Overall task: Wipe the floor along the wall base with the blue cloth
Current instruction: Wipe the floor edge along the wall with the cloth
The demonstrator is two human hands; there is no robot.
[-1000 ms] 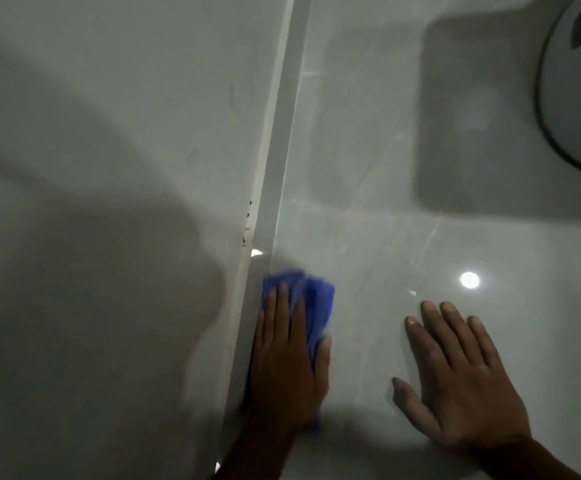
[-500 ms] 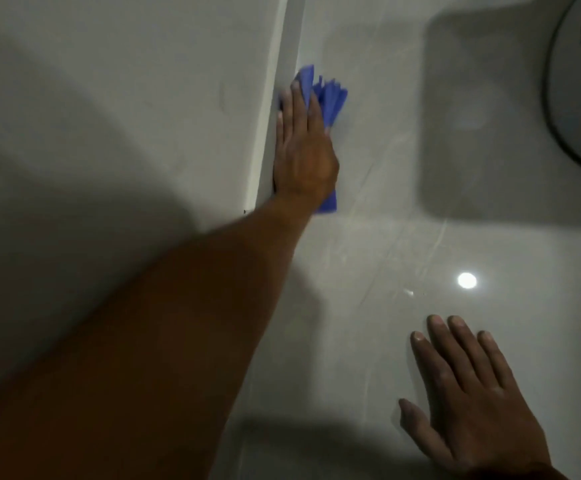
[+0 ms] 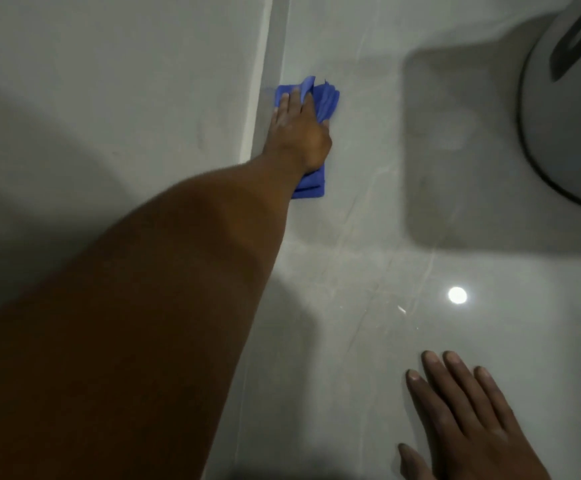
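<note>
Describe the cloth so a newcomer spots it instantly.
Find the pale skirting strip where the wall meets the glossy floor. Right beside it, the outstretched left hand presses on the blue cloth. It's the only coloured thing there.

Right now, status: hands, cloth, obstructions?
Left hand pressing blue cloth at wall base. Right hand flat on floor. Path clear.

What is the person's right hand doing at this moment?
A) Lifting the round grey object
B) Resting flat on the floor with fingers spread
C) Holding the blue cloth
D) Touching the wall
B: the right hand lies palm down on the glossy floor, holding nothing, while the left hand presses the blue cloth down by the wall base.
</note>
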